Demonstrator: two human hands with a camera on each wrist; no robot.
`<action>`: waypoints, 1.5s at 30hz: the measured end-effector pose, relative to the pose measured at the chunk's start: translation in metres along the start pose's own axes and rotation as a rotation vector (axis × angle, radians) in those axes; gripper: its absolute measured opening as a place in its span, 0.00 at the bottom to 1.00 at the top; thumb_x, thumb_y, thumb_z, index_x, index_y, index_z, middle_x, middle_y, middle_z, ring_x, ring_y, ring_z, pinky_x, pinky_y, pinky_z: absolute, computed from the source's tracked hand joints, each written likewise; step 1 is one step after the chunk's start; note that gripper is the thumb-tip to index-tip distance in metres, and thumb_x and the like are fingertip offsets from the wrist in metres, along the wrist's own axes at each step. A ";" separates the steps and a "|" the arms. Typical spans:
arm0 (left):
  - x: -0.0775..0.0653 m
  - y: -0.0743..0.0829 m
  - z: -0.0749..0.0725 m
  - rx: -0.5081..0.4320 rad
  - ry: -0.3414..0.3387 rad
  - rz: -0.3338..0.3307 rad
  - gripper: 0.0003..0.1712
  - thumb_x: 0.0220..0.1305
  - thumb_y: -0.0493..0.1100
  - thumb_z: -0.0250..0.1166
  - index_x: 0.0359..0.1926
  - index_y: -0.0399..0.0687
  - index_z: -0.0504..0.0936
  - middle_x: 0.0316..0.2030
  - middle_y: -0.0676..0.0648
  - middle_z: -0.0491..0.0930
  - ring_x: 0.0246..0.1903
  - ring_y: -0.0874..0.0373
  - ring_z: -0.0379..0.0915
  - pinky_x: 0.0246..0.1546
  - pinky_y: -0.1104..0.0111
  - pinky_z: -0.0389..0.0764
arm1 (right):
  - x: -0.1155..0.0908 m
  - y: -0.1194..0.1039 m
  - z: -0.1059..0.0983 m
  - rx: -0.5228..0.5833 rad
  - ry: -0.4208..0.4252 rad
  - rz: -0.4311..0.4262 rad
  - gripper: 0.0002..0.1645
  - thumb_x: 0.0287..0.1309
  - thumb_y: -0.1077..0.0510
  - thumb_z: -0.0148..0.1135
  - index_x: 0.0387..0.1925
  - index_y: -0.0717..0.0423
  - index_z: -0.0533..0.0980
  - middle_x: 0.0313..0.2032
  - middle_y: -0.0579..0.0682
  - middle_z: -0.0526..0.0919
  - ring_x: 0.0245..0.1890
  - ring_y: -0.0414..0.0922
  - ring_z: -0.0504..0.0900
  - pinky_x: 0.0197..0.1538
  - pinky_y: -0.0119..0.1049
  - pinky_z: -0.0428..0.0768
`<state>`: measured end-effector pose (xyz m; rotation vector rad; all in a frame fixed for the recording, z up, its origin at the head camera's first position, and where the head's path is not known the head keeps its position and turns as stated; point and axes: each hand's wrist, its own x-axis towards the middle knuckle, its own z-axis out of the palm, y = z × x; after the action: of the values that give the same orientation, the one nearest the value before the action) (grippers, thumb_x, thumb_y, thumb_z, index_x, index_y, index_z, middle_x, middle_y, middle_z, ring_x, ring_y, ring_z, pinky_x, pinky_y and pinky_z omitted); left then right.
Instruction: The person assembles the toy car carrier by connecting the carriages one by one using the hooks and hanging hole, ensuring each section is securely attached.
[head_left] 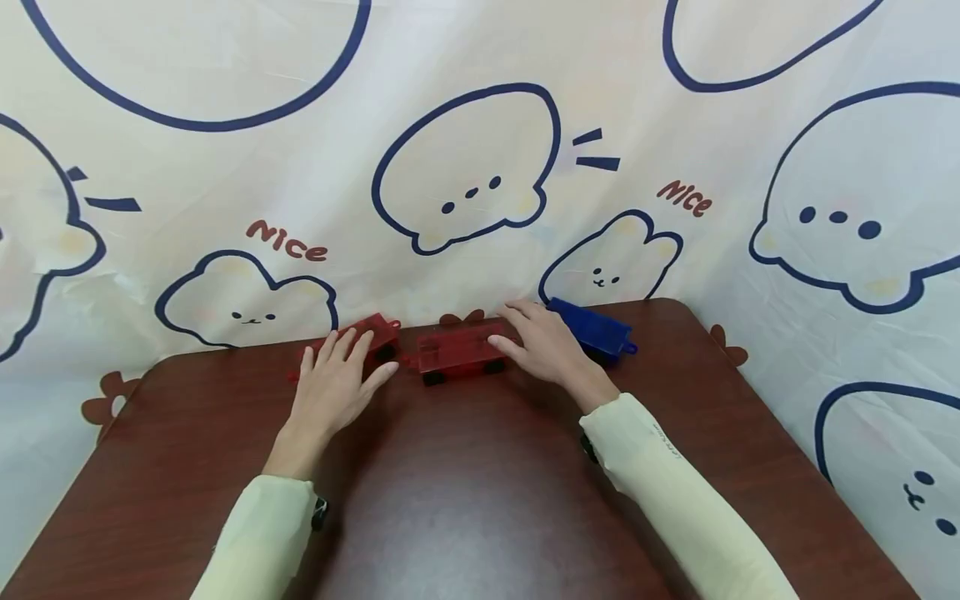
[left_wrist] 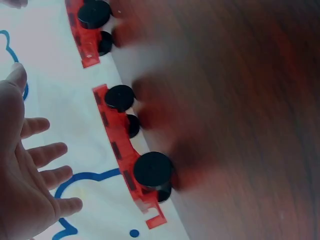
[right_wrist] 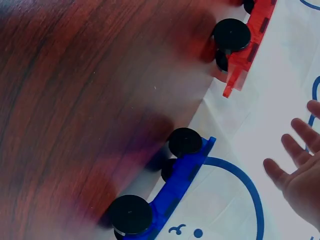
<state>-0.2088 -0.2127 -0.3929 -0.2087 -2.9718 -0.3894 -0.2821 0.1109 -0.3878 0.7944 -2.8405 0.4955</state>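
A see-through red toy wagon [head_left: 384, 332] with black wheels stands at the table's back left. My left hand [head_left: 333, 390] hovers over it, fingers spread and holding nothing. In the left wrist view a gap shows between that hand [left_wrist: 22, 175] and the red wagon [left_wrist: 116, 134]. A second red wagon [head_left: 457, 348] is at the middle of the back edge. To its right sits a blue wagon [head_left: 596, 329], angled, with a small hitch loop. My right hand [head_left: 549, 343] is between these two, fingers extended; the right wrist view shows the hand [right_wrist: 306, 182] apart from the blue wagon [right_wrist: 175, 190].
The brown wooden table [head_left: 442, 500] ends at a white cloth backdrop [head_left: 465, 283] printed with blue cartoon outlines. This cloth also rises along the left and right sides. Behind the wagons the table's back edge is close.
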 end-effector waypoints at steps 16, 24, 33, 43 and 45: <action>0.013 -0.008 0.001 0.035 0.006 0.031 0.45 0.73 0.66 0.54 0.76 0.41 0.61 0.73 0.30 0.58 0.73 0.31 0.46 0.69 0.31 0.41 | 0.016 -0.004 0.007 0.061 0.000 -0.065 0.32 0.71 0.37 0.55 0.67 0.48 0.74 0.65 0.52 0.76 0.64 0.51 0.73 0.66 0.53 0.72; 0.025 -0.011 0.000 -0.011 0.073 0.032 0.39 0.72 0.60 0.59 0.74 0.41 0.65 0.70 0.32 0.63 0.70 0.32 0.53 0.69 0.33 0.50 | 0.030 -0.013 0.010 0.081 0.005 -0.122 0.30 0.69 0.37 0.58 0.64 0.48 0.76 0.61 0.50 0.79 0.59 0.47 0.76 0.64 0.48 0.74; 0.040 -0.019 0.003 -0.047 0.104 0.008 0.37 0.73 0.58 0.59 0.73 0.42 0.67 0.69 0.32 0.64 0.69 0.32 0.55 0.69 0.35 0.52 | 0.035 -0.019 0.018 0.094 -0.035 -0.097 0.35 0.66 0.33 0.59 0.65 0.49 0.76 0.62 0.50 0.78 0.60 0.47 0.75 0.63 0.50 0.75; 0.050 -0.026 0.006 -0.114 0.136 0.012 0.33 0.72 0.54 0.61 0.70 0.42 0.71 0.68 0.33 0.67 0.69 0.34 0.57 0.69 0.36 0.53 | 0.039 -0.015 0.025 0.034 -0.061 -0.086 0.38 0.64 0.31 0.58 0.66 0.49 0.75 0.64 0.49 0.77 0.62 0.47 0.73 0.64 0.51 0.74; 0.052 -0.029 0.008 -0.121 0.144 0.013 0.32 0.72 0.54 0.62 0.70 0.41 0.72 0.68 0.33 0.67 0.68 0.34 0.57 0.68 0.36 0.54 | 0.040 -0.016 0.026 0.025 -0.059 -0.084 0.38 0.64 0.31 0.58 0.66 0.49 0.75 0.65 0.49 0.76 0.63 0.48 0.73 0.65 0.51 0.73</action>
<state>-0.2650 -0.2322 -0.4001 -0.2030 -2.8067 -0.5587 -0.3095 0.0695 -0.3986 0.9439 -2.8453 0.5044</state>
